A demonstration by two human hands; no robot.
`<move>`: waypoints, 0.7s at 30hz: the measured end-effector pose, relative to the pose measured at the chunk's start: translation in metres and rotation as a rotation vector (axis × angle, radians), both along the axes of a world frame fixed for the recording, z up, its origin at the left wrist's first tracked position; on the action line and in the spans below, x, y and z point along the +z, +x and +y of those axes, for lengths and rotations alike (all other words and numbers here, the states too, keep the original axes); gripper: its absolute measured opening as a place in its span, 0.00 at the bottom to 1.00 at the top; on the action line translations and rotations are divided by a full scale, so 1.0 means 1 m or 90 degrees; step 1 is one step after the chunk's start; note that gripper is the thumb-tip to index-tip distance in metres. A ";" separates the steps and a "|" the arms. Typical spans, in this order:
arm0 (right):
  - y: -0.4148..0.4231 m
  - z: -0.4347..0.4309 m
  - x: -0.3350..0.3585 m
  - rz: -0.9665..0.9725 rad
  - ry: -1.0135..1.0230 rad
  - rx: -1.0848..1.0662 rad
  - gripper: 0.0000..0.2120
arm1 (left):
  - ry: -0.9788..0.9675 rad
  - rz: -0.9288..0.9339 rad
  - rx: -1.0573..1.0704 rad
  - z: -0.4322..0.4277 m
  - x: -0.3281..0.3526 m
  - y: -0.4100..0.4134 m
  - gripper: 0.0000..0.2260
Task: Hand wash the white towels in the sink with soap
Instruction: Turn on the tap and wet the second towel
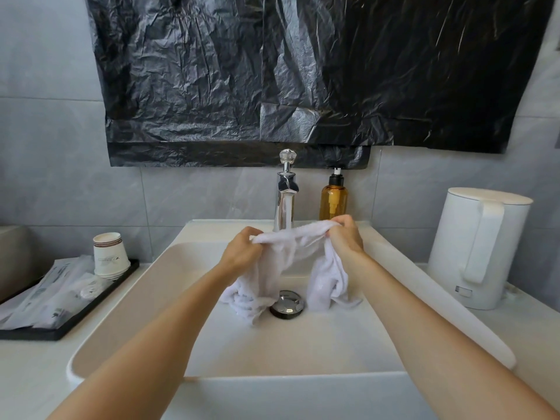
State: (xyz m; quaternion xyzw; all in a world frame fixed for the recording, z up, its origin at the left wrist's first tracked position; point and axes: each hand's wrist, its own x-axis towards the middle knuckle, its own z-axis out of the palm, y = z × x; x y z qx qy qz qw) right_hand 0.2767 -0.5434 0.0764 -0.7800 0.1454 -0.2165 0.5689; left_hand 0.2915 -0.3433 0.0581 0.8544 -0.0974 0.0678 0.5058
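2 bare forearms are seen nearest, stretched over the front rim of the white sink (pixel 272 386). The print on the stacked paper cups (pixel 109 256) and on the wrapped packets (pixel 51 295) in the black tray (pixel 91 310), well out to the left of the grip, is too small to be read. The basin is set on a pale counter (pixel 30 374) against a grey tiled wall (pixel 45 147), and crinkled black plastic sheeting (pixel 272 71) is hung high above the grip. A white kettle (pixel 472 247) is stood well out to the right of the grip. A chrome faucet (pixel 285 201) with a clear knob is placed just behind the grip, and an amber soap bottle (pixel 332 201) just behind the right hand (pixel 345 234). The white towel (pixel 291 237) is gripped by both hands, the fingers of the left hand (pixel 242 248) and of the right curled round its bunched upper edge, so that it is stretched between the 2 grips above the basin. 1 end is hung below each grip down to the sink floor, on either side of the chrome drain (pixel 287 304), which is found beneath the middle of the grip.
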 end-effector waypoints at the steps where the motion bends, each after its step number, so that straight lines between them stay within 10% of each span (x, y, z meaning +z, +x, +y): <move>1: 0.000 0.001 -0.004 0.038 -0.049 0.019 0.13 | -0.042 0.010 -0.003 0.001 0.002 -0.001 0.11; 12: -0.010 0.029 -0.024 0.065 -0.486 0.410 0.26 | -0.119 0.041 -0.148 -0.010 0.017 -0.020 0.09; 17: -0.012 0.023 -0.015 -0.015 -0.331 0.417 0.10 | -0.119 0.059 -0.122 -0.009 0.015 -0.011 0.12; 21: -0.008 0.019 -0.007 -0.010 -0.141 0.329 0.20 | -0.047 0.102 -0.128 -0.008 0.006 -0.007 0.11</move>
